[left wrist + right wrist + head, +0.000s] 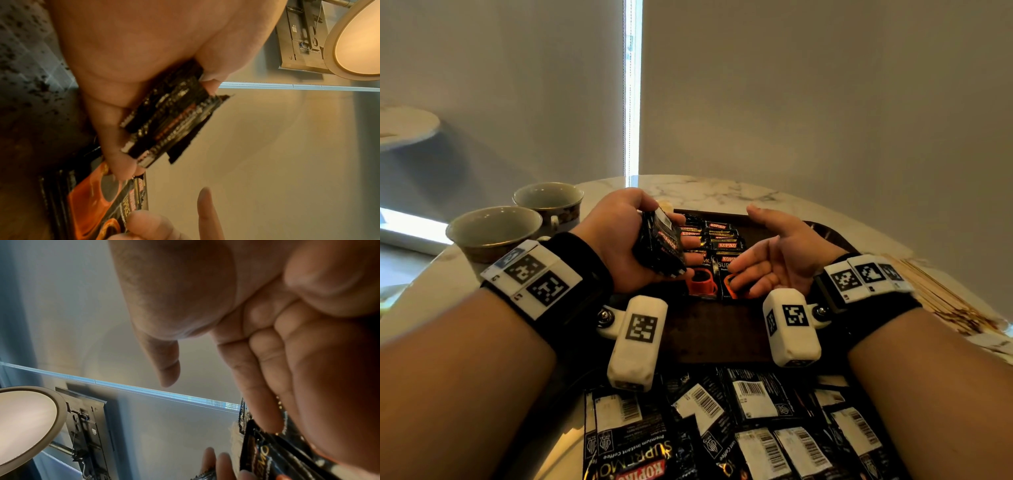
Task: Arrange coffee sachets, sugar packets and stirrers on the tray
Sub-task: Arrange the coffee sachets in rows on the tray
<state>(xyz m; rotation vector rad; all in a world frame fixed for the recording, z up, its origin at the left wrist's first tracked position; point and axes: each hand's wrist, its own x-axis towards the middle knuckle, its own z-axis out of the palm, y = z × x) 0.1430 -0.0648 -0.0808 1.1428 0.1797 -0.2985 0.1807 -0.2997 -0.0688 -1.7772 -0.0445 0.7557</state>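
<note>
My left hand (650, 240) grips a stack of black Kopiko coffee sachets (659, 248) on edge over the left part of the dark brown tray (709, 339); the left wrist view shows the stack (168, 116) pinched between thumb and fingers. Two overlapping rows of sachets (717, 253) lie on the tray. My right hand (756, 253) is spread flat, palm facing left, its fingertips (273, 423) touching the right row's nearest sachet (265, 454). Wooden stirrers (941, 291) lie on the table right of the tray.
Two empty cups (494, 233) (548, 202) stand on the marble table (722, 192) at the left. Several loose sachets (722, 428), barcode side up, are heaped at the near edge below the tray. A window blind hangs behind the table.
</note>
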